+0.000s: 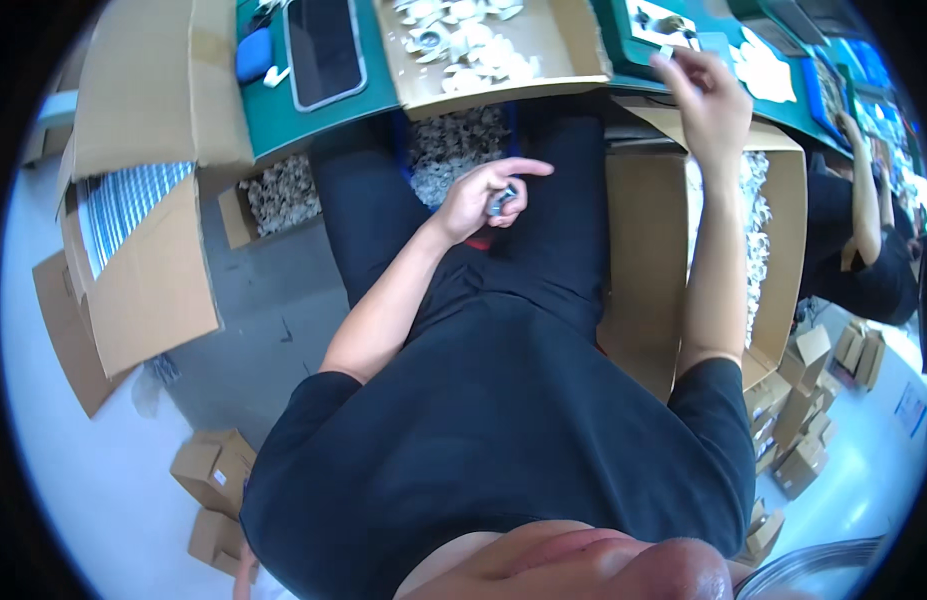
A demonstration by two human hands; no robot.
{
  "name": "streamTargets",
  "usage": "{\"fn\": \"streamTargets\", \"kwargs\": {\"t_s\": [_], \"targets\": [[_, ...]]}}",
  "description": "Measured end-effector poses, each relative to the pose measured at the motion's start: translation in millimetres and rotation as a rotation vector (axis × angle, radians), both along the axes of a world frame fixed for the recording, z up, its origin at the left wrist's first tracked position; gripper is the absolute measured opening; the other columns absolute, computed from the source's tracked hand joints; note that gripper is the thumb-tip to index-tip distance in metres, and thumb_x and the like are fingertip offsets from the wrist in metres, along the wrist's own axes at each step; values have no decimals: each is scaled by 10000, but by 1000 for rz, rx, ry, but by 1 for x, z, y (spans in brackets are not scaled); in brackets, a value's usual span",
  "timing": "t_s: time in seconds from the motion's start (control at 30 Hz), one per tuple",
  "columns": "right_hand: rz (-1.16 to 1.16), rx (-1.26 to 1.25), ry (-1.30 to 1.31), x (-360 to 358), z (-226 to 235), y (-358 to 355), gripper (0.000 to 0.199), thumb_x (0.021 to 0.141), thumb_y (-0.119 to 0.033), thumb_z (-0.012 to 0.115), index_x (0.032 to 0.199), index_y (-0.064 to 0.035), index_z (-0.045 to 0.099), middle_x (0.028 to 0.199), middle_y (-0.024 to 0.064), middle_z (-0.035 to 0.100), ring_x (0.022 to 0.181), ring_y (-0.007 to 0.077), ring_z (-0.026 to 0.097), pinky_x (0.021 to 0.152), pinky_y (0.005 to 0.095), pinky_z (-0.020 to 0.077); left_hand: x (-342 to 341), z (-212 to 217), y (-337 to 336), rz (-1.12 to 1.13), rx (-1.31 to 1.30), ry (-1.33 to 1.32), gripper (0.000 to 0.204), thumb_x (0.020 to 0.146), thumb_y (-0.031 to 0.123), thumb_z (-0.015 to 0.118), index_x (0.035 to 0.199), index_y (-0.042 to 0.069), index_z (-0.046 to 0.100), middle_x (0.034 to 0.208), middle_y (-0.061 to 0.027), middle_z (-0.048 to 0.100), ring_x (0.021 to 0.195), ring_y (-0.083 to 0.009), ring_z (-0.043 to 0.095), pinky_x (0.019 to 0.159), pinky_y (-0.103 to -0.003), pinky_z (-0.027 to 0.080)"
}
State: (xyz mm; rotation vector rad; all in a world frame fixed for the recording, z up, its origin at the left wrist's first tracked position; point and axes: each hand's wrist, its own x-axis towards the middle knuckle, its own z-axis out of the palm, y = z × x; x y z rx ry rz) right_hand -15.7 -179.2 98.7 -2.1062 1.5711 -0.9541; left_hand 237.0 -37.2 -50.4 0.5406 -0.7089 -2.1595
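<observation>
My left hand (483, 196) is over my lap, its last fingers curled round a small shiny grey part (501, 201) while the index finger points out to the right. At the upper right, my right hand (718, 100) is raised above the edge of the green bench (388, 98). Its thumb and index finger pinch a small white piece (666, 52), too small to name. Just beyond the fingertips is a white holder (643, 22) with dark and brass-coloured bits. Left of that hand, an open cardboard box (583, 50) holds many white plastic parts (473, 50).
On the bench lie a phone (326, 52) and a blue case (254, 55). Under it, a blue bin (398, 135) and a small box (238, 220) hold grey-white pieces. Large cartons flank me, left (148, 310) and right (643, 250). Another person (863, 230) works at far right.
</observation>
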Motion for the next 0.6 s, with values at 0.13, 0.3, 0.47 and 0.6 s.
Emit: {"fn": "streamTargets", "kwargs": {"t_s": [0.13, 0.3, 0.47, 0.6], "targets": [[-150, -105, 148, -22, 19, -44, 232, 881, -196, 787, 1006, -3, 754, 895, 109, 732, 788, 188, 688, 712, 332, 541, -6, -83, 15, -102, 218, -212, 540, 955, 207, 335, 1373, -30, 582, 730, -32, 525, 569, -100, 422, 519, -250, 370], [28, 112, 198, -35, 38, -76, 299, 823, -248, 832, 932, 23, 769, 778, 138, 734, 704, 207, 683, 665, 358, 530, -15, -91, 15, -149, 199, -605, 499, 969, 200, 361, 1340, -23, 608, 730, -28, 543, 544, -96, 441, 508, -245, 359], [36, 164, 80, -53, 21, -92, 325, 812, -271, 837, 985, -4, 771, 830, 159, 731, 763, 266, 694, 725, 379, 544, -9, -108, 10, -156, 252, -553, 468, 965, 173, 355, 1290, -33, 621, 708, -28, 579, 512, -93, 465, 473, -254, 367], [121, 125, 292, -83, 34, -69, 362, 812, -268, 844, 1041, -1, 760, 908, 171, 727, 826, 312, 692, 776, 405, 550, -16, -113, 7, -209, 298, -606, 468, 968, 183, 353, 1283, -39, 621, 694, -24, 574, 512, -90, 469, 468, -250, 366]]}}
